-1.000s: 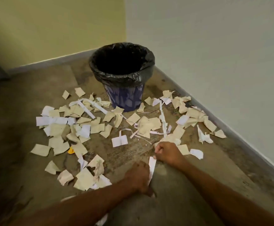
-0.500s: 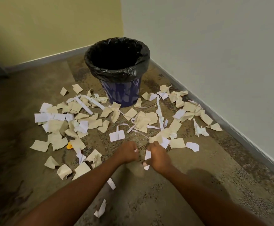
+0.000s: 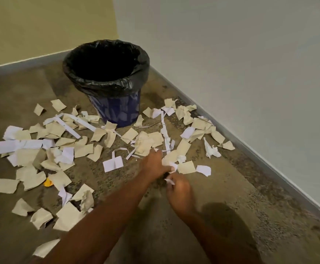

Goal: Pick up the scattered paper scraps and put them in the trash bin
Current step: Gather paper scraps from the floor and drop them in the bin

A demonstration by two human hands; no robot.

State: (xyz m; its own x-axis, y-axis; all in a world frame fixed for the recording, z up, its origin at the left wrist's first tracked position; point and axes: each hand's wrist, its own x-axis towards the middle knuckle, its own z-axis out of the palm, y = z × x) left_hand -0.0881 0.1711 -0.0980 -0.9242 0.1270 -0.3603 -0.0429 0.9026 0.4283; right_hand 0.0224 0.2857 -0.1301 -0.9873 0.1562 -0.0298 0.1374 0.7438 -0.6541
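The bin (image 3: 117, 113) stands in the far corner of the floor (image 3: 231, 197), blue, with a black liner (image 3: 105, 86) folded over its rim. Scraps (image 3: 83, 149) – tan and white, some of them long strips – lie scattered on the floor in front of the bin and along the right edge by the skirting. One orange bit (image 3: 47, 182) sits among them near the left edge.

Both hands are low over the near side of the scatter, close together. The right hand (image 3: 178, 190) pinches a white scrap (image 3: 169, 181) at its fingertips. The left hand (image 3: 152, 163) is knuckles-up with fingers curled down. A crumpled piece (image 3: 173, 166) shows at its thumb – I cannot tell whether it is gripped, as the hand is blurred.
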